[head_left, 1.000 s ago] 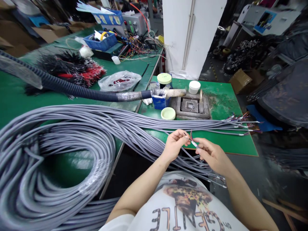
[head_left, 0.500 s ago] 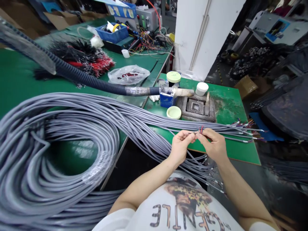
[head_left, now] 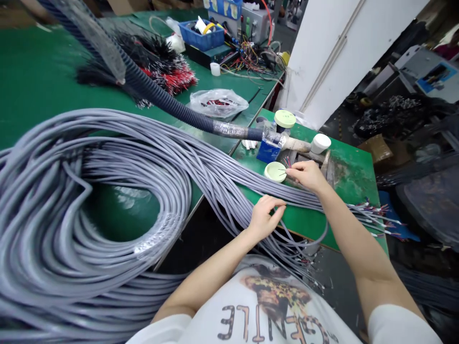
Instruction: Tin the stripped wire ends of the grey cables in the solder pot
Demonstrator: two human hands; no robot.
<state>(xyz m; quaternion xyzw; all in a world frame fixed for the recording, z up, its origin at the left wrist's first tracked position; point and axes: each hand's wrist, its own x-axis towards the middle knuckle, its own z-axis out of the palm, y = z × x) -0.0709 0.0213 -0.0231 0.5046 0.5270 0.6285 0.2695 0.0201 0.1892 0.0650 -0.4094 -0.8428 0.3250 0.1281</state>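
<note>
Pinching some thin colored wire ends (head_left: 287,163) with the right hand (head_left: 304,175), just beside a pale green lid (head_left: 275,172). Left hand (head_left: 264,218) sits loosely half-open by the gray cable bundle (head_left: 229,184), gripping nothing.

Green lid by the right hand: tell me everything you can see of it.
The pale green lid looks like round moulded plastic, with a raised rim and shallow recessed face. It lies flat on the green bench top, off any jar, just left of the right hand. Thin coloured wire ends reach over its edge; contact cannot be told.
</note>
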